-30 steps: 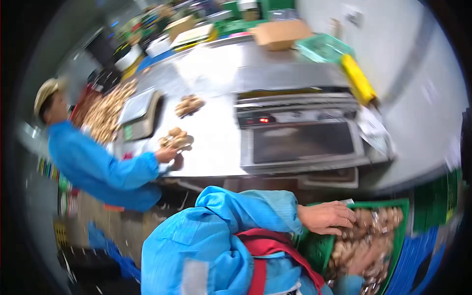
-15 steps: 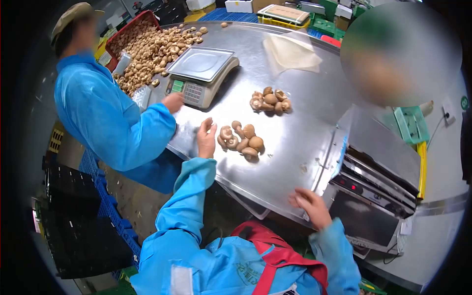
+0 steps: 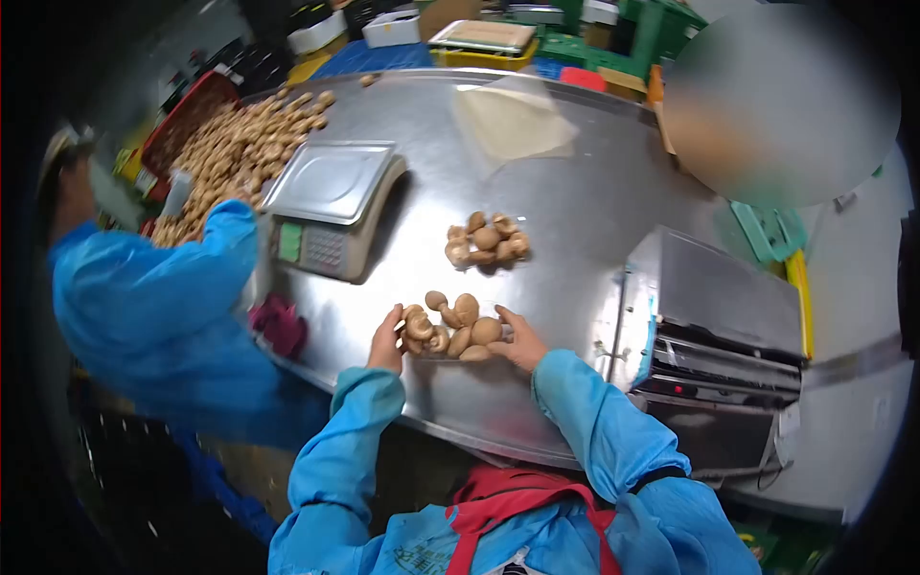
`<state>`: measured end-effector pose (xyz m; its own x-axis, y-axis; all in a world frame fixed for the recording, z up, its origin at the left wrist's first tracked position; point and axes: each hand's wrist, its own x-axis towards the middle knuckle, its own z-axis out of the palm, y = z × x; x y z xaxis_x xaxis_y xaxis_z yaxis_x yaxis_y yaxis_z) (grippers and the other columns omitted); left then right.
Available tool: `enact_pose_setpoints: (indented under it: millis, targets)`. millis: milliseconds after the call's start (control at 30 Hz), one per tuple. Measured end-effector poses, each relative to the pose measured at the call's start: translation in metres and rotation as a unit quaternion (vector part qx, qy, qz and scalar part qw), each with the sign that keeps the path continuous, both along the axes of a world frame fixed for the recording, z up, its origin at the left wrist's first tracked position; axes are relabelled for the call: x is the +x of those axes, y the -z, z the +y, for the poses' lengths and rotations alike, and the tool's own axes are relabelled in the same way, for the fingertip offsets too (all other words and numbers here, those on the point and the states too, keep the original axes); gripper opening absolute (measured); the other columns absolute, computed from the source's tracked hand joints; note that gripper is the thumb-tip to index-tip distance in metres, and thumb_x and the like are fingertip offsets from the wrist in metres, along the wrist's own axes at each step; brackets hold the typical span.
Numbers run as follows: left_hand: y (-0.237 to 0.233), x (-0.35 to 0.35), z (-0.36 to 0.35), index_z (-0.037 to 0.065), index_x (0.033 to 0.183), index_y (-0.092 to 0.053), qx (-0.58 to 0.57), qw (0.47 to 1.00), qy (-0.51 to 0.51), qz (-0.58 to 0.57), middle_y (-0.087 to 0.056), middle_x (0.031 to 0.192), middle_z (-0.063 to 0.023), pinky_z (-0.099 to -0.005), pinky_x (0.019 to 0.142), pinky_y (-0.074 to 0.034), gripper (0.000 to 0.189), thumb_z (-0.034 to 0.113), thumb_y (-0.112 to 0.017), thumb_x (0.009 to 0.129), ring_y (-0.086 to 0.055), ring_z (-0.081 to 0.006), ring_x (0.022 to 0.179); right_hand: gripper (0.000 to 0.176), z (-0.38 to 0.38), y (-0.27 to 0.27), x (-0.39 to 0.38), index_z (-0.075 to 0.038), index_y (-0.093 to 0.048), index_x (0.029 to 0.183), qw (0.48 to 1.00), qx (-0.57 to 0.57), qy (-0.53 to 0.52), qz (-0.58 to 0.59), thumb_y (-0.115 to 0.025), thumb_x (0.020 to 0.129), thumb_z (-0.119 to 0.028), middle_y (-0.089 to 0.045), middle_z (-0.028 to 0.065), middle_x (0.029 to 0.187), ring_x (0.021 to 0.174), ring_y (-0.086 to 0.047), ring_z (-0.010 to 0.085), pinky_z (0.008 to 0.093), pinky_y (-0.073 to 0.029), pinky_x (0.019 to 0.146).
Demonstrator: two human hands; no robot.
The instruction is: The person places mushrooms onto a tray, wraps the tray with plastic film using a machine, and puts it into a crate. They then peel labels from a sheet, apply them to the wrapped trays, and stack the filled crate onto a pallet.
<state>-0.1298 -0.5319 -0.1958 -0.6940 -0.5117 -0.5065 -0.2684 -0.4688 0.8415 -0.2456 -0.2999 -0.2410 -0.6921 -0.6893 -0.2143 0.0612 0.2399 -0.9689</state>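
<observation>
A small group of brown shiitake mushrooms point(image 3: 460, 328) lies between my two hands near the front of the steel table. My left hand point(image 3: 387, 340) is curved against the left side of the group, fingertips at the outermost caps. From the right, my right hand point(image 3: 519, 339) grips the other side, its thumb and fingers around the end mushrooms. Along the near side of the group runs a straight edge with a dark shadow below it. A second mushroom cluster point(image 3: 487, 240) sits just beyond, touched by neither hand.
A digital scale point(image 3: 331, 182) stands left on the steel table point(image 3: 422, 115), with a heap of mushrooms point(image 3: 244, 144) spilling from a red crate point(image 3: 187, 115) behind it. A person in blue point(image 3: 163, 307) works at left. A steel machine point(image 3: 719, 316) flanks the right side.
Both my hands have come in to the near mushroom group, the right one moving up and left from the table edge. The person at left now reaches toward the heap. The view has shifted.
</observation>
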Motion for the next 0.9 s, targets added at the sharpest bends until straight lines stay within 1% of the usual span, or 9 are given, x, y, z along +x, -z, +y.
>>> enact_pose_setpoints:
  millis: [33, 133, 233, 333, 600, 767, 833, 867, 900]
  targets:
    - [-0.016, -0.006, 0.006, 0.009, 0.113, -0.056, 0.007, 1.0, 0.027, 0.002, -0.058, 0.102, -0.0027, -0.0248, 0.074, -0.038, 0.047, 0.047, -0.048, 0.088, -0.051, -0.014, 0.086, 0.08, 0.012, -0.032, 0.001, -0.005, -0.027, 0.138, 1.0, -0.009, 0.012, -0.008, -0.069, 0.072, -0.016, -0.035, 0.0206, 0.127, 0.112, -0.047, 0.031, 0.0348, -0.047, 0.089]
    - [-0.089, -0.032, 0.05, 0.011, 0.117, -0.055, 0.027, 0.995, 0.073, 0.059, -0.058, 0.104, -0.0018, -0.028, 0.076, -0.042, 0.041, 0.042, -0.045, 0.09, -0.052, -0.0126, 0.091, 0.075, 0.066, -0.12, -0.008, -0.004, -0.029, 0.137, 0.998, -0.005, 0.052, 0.027, -0.068, 0.074, -0.016, -0.037, 0.0183, 0.125, 0.104, -0.05, 0.0276, 0.034, -0.048, 0.083]
    - [-0.149, -0.065, 0.109, 0.01, 0.131, -0.04, 0.032, 0.984, 0.143, 0.106, -0.047, 0.123, -0.0037, -0.0352, 0.087, -0.037, 0.045, 0.037, -0.034, 0.096, -0.047, -0.0175, 0.108, 0.071, 0.134, -0.154, -0.034, -0.002, -0.031, 0.135, 0.99, -0.059, 0.084, 0.098, -0.068, 0.076, -0.015, -0.042, 0.0147, 0.119, 0.092, -0.053, 0.0228, 0.0306, -0.048, 0.074]
    - [-0.169, -0.115, 0.172, 0.01, 0.12, -0.049, 0.063, 0.956, 0.252, 0.135, -0.052, 0.115, -0.0021, -0.0352, 0.083, -0.041, 0.039, 0.038, -0.039, 0.095, -0.049, -0.0159, 0.099, 0.067, 0.217, -0.213, -0.056, 0.004, -0.03, 0.134, 0.99, -0.055, 0.127, 0.037, -0.065, 0.078, -0.008, -0.046, 0.0085, 0.112, 0.076, -0.055, 0.0135, 0.0263, -0.047, 0.063]
    - [-0.151, -0.208, 0.369, 0.011, 0.127, -0.041, 0.107, 0.945, 0.298, 0.085, -0.043, 0.126, -0.0025, -0.0351, 0.084, -0.039, 0.042, 0.038, -0.042, 0.094, -0.043, -0.0191, 0.109, 0.072, 0.416, -0.199, -0.124, 0.0, -0.029, 0.136, 0.974, 0.007, 0.226, -0.023, -0.068, 0.079, -0.017, -0.046, 0.0171, 0.122, 0.099, -0.054, 0.0197, 0.0251, -0.049, 0.067]
    - [-0.143, -0.207, 0.394, 0.01, 0.127, -0.042, 0.092, 0.932, 0.343, 0.075, -0.049, 0.121, -0.0053, -0.0355, 0.087, -0.039, 0.044, 0.037, -0.043, 0.094, -0.045, -0.0201, 0.108, 0.063, 0.472, -0.173, -0.126, -0.003, -0.036, 0.133, 0.966, 0.006, 0.258, -0.019, -0.067, 0.079, -0.016, -0.05, 0.0152, 0.119, 0.099, -0.054, 0.0192, 0.0271, -0.048, 0.07]
    - [-0.131, -0.198, 0.374, 0.007, 0.121, -0.05, -0.131, 0.921, 0.349, 0.116, -0.056, 0.11, -0.0063, -0.0338, 0.085, -0.04, 0.038, 0.031, -0.049, 0.092, -0.051, -0.0185, 0.1, 0.056, 0.496, -0.185, -0.113, -0.006, -0.043, 0.129, 0.962, 0.087, 0.236, 0.106, -0.065, 0.078, -0.012, -0.054, 0.0115, 0.112, 0.098, -0.054, 0.0191, 0.0291, -0.047, 0.073]
    - [-0.131, -0.185, 0.357, 0.007, 0.115, -0.055, -0.282, 0.856, 0.389, 0.192, -0.057, 0.104, -0.0075, -0.0351, 0.085, -0.042, 0.032, 0.025, -0.053, 0.089, -0.053, -0.0196, 0.098, 0.052, 0.51, -0.2, -0.1, -0.008, -0.046, 0.126, 0.945, 0.158, 0.194, 0.21, -0.064, 0.077, -0.008, -0.057, 0.0095, 0.107, 0.097, -0.054, 0.02, 0.0308, -0.046, 0.076]
    - [-0.134, -0.171, 0.339, 0.007, 0.108, -0.059, -0.424, 0.761, 0.415, 0.262, -0.059, 0.098, -0.0088, -0.0365, 0.086, -0.043, 0.026, 0.019, -0.057, 0.086, -0.056, -0.0207, 0.095, 0.052, 0.524, -0.207, -0.089, -0.008, -0.046, 0.126, 0.946, 0.157, 0.192, 0.21, -0.064, 0.077, -0.008, -0.057, 0.0095, 0.107, 0.097, -0.054, 0.02, 0.0308, -0.046, 0.076]
